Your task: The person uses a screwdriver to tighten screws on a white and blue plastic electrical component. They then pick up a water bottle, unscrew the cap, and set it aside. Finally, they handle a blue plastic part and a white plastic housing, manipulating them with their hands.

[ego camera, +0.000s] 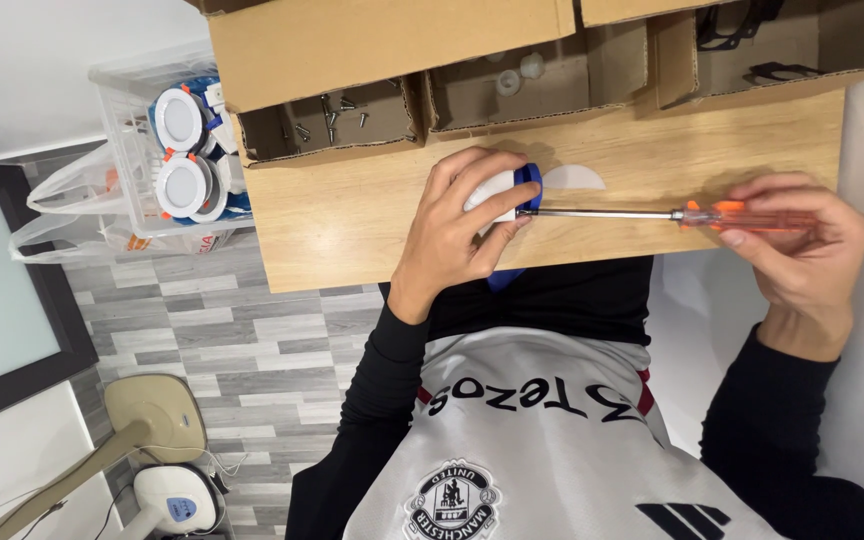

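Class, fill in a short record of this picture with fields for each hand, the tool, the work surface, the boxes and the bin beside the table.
Left hand: grips a small white and blue part
Right hand: holds the orange handle of a screwdriver
Tool: shaft lies level, its tip at the part
Surface: wooden table
Boxes: open cardboard boxes along the far edge; one compartment holds loose screws
Bin: clear plastic bin with round white fittings with orange clips

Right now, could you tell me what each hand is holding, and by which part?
The left hand grips the round white-and-blue fitting around its body. The right hand holds the screwdriver by its orange handle.
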